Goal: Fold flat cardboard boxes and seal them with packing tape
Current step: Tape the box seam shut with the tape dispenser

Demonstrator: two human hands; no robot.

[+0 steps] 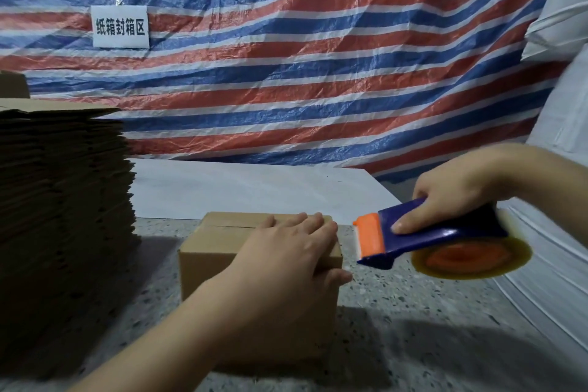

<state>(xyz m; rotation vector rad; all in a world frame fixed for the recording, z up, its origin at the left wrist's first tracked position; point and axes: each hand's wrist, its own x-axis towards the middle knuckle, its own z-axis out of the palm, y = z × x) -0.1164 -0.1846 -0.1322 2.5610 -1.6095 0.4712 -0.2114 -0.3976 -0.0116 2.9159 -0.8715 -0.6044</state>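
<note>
A small folded cardboard box (210, 261) stands on the speckled floor at centre, its top flaps closed with a seam showing. My left hand (286, 251) lies flat on the box's top right, fingers straight, thumb down the right side. My right hand (455, 191) grips a blue tape dispenser (426, 232) with an orange blade end and a yellowish tape roll (471, 258). The dispenser hovers just right of the box, its blade end close to the box's top right edge but apart from it.
A tall stack of flat cardboard boxes (60, 216) stands at the left. A white sheet (241, 188) lies behind the box. A striped red, white and blue tarp (318, 57) with a paper sign (120, 27) hangs behind. White wrapped material (553, 280) sits at right.
</note>
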